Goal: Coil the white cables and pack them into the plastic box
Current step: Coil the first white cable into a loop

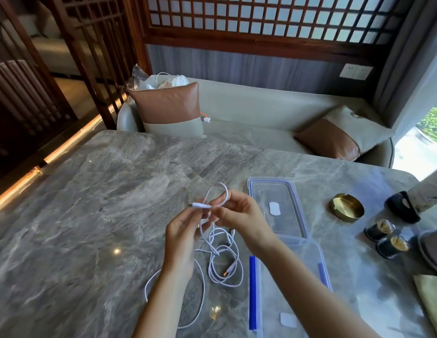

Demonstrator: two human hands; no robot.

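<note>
A white cable [218, 258] lies in loose tangled loops on the marble table [90, 203], with another loop trailing under my left forearm. My left hand [182, 236] pinches the cable near its white plug [199, 205]. My right hand [239, 212] pinches the same cable just right of the plug, and a small loop [218, 191] arches above both hands. The clear plastic box [307, 276] with blue clips stands to the right, partly hidden by my right forearm. Its clear lid [277, 206] lies flat beyond it.
A brass ashtray [346, 208], two dark small cups [385, 237] and a dark object [402, 207] sit at the right. A bench with cushions [168, 109] lies behind the table, with a bag of white cables [161, 81] on its back.
</note>
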